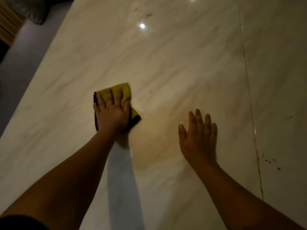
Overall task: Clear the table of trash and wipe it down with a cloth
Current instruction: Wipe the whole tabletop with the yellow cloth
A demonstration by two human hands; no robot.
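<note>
Left forearm (69,176) extended, left hand (111,113) pressing cloth (123,90) straight-fingered, right hand (199,138) flat on table (166,55); wiping underway, crumbs (278,168) right of it unwiped.

Probably a room in a home, dimly lit. A large glossy marble-patterned table (166,63) mirrors a round ceiling light (142,25). A grey floor (21,60) runs along its left edge, with wooden slats (7,22) and a dark cushion (33,12) beyond.

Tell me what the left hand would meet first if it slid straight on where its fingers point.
Ahead of the left hand lies only bare table as far as the picture shows; the dark crumbs seem slightly right of that line.
</note>
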